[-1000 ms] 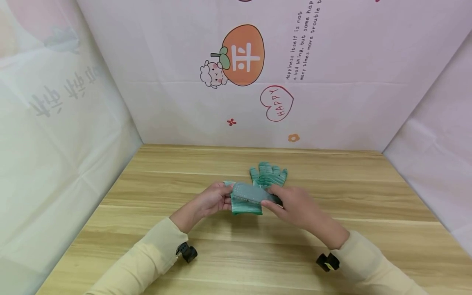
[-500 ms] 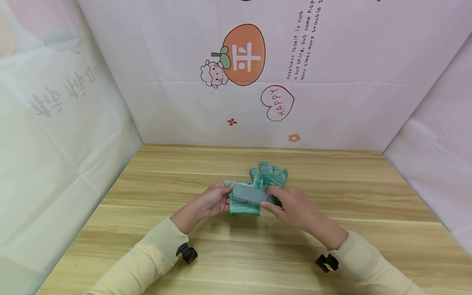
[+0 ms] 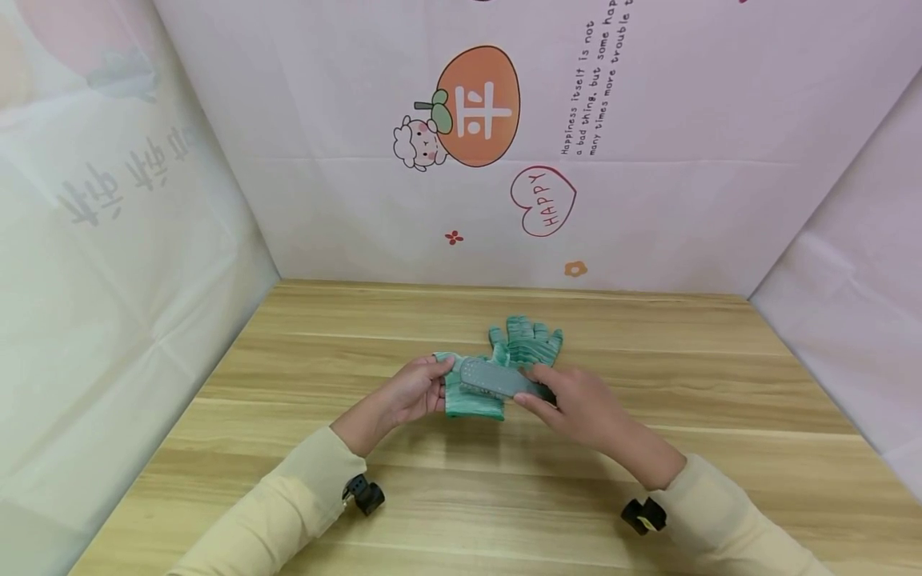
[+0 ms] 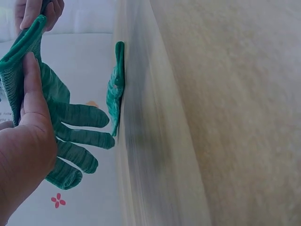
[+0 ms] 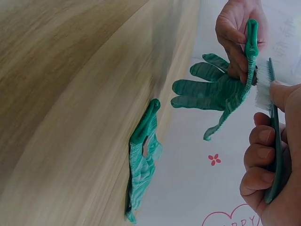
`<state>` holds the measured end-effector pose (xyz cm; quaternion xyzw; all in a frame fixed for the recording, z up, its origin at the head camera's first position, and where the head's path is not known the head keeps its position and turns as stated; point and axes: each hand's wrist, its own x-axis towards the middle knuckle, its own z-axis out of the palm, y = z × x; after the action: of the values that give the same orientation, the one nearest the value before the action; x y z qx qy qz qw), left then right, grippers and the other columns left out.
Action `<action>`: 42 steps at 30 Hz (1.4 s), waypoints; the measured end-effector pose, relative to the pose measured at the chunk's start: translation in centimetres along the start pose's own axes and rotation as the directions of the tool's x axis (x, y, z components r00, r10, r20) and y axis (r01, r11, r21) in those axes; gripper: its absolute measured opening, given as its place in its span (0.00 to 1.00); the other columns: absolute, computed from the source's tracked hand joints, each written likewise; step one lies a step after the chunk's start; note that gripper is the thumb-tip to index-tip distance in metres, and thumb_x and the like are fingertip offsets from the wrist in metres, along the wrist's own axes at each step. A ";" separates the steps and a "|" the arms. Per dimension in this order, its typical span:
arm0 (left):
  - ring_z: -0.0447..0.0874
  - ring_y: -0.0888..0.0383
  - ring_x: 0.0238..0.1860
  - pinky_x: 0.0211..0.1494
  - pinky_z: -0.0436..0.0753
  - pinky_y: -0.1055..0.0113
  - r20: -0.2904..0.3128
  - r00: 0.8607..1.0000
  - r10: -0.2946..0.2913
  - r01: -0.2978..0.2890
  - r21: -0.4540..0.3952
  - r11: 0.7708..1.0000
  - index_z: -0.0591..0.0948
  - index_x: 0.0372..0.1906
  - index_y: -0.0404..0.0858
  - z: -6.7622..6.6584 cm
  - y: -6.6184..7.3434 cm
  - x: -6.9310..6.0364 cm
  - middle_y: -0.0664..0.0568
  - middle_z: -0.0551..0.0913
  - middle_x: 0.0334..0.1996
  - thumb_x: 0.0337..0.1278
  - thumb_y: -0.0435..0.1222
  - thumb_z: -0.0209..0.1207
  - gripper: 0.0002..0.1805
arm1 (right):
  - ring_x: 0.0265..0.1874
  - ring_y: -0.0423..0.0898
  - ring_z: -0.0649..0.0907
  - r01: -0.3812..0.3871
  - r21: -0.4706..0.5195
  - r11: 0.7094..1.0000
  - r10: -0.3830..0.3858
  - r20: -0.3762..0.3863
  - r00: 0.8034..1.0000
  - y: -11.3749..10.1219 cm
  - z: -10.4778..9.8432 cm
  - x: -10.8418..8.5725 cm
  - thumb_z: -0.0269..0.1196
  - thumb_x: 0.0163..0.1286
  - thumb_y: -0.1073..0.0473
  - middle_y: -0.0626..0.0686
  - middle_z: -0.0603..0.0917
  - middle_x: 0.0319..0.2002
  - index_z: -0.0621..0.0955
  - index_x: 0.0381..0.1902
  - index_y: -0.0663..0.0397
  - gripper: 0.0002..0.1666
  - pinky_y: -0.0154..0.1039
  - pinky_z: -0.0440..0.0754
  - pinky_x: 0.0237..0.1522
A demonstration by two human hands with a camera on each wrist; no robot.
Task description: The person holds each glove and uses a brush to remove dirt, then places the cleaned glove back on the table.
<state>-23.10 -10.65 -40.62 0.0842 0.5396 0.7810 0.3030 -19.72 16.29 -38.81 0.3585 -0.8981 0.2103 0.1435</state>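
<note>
Above the table, my left hand (image 3: pixel 414 390) holds a green striped knit glove (image 3: pixel 474 406) near its cuff, thumb on top and fingers beneath. The fingers of this glove dangle loosely in both wrist views. Curled round a brush (image 3: pixel 493 378) is my right hand (image 3: pixel 587 408). Its grey-green back faces up in the head view; the right wrist view shows white bristles (image 5: pixel 263 89) turned toward the glove's cuff area, very near or touching it. A second matching glove (image 3: pixel 539 344) lies flat on the tabletop just beyond, partly hidden by the held one in the head view.
The wood-grain table (image 3: pixel 346 320) ends against a white printed backdrop (image 3: pixel 346 216) at the back. White sheets (image 3: pixel 144 264) close in the left and right sides. Small black cameras (image 3: pixel 366 494) sit at both wrists.
The brush shifts slightly to the right over the glove compared with half a second ago. The held glove's cuff drifts a little left. The glove on the table stays put.
</note>
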 end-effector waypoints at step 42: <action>0.86 0.57 0.35 0.40 0.85 0.63 -0.035 0.999 0.008 -0.008 0.011 1.000 0.71 0.48 0.32 -0.1 -0.7 0.1 0.49 0.84 0.33 0.80 0.40 0.35 0.17 | 0.16 0.35 0.63 -0.082 0.053 0.995 0.079 0.061 0.995 -0.3 0.4 0.2 0.61 0.72 0.49 0.41 0.63 0.16 0.78 0.39 0.53 0.13 0.31 0.62 0.18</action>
<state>-22.96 -10.56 -41.27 0.0743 0.5486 0.7807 0.2899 -19.68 15.80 -39.00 0.3321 -0.9094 0.2303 0.0986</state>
